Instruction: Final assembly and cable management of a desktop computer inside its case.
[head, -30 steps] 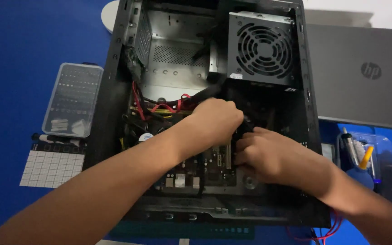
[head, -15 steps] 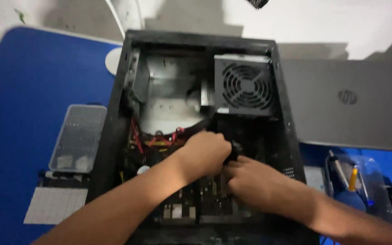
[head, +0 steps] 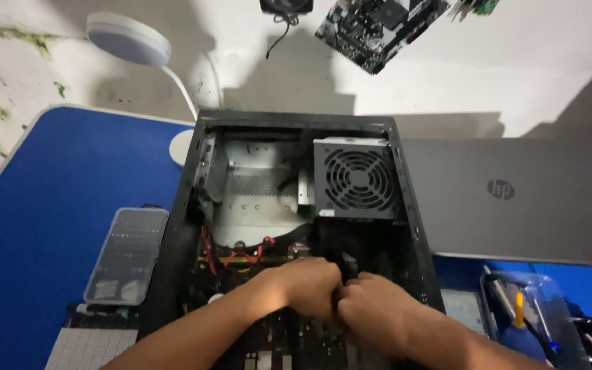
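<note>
An open black computer case lies on a blue table, its inside facing up. My left hand and my right hand are pressed together inside the case, just below the grey power supply with its round fan grille. Both hands have their fingers curled around something dark between them, near a bundle of black cables; what it is stays hidden. Red cables run at the left of my left hand. The green board shows under my forearms.
A closed grey laptop lies right of the case. A clear plastic parts box and a grid mat sit at the left, a clear tool holder at the right. A white desk lamp stands behind.
The view has tilted up, showing the wall and lamp. Both hands stayed together inside the case, lower in the picture than before.
</note>
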